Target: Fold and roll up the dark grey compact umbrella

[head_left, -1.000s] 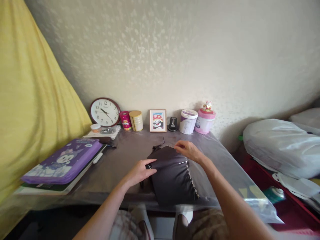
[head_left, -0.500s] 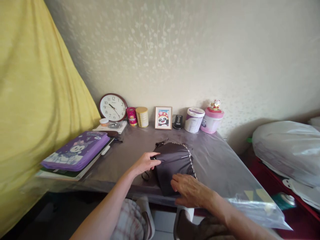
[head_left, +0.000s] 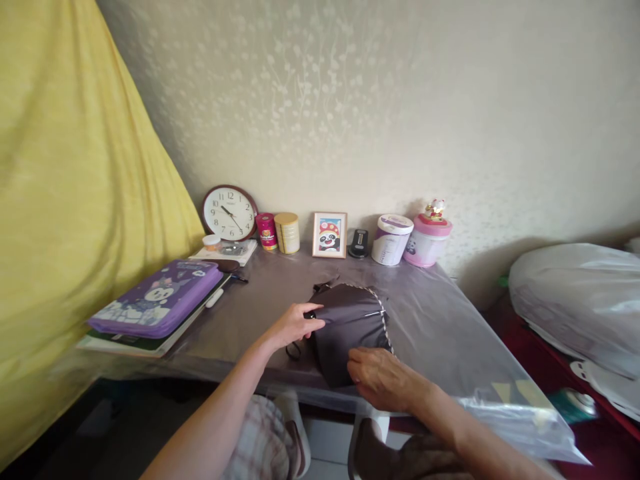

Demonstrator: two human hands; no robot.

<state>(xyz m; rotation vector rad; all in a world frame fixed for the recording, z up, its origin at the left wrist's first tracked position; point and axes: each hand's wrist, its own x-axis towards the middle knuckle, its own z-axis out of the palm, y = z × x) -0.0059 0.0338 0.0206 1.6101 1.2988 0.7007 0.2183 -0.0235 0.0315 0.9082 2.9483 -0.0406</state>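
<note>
In the lower middle of the frame, a dark umbrella (head_left: 350, 313) edged with checkered trim is laid on the counter (head_left: 445, 327), its fabric loosely gathered. It is gripped at its left side by the left hand (head_left: 296, 325), the black handle (head_left: 311, 315) being partly covered by the fingers, with the index finger and thumb stretched toward the fabric. Just below that hand, a strap (head_left: 293, 351) is seen looped on the counter. At the umbrella's lower right edge, the right hand (head_left: 377, 379) is placed with its fingers curled against the fabric; whether a fold is pinched between them cannot be told, as the fingertips are partly hidden. Along the back of the counter, from left to right, a clock (head_left: 230, 213), a pink can (head_left: 267, 232), a yellow can (head_left: 287, 233), a picture (head_left: 329, 235), a white tub (head_left: 392, 241) and a pink tub (head_left: 427, 243) are lined up, the last topped by a figurine (head_left: 435, 209). At the left of the frame, a purple case (head_left: 155, 297) is stacked on books (head_left: 150, 345) beside a yellow curtain (head_left: 75, 200). At the right edge, a pale bag (head_left: 575, 300) is seen beyond the counter.
</note>
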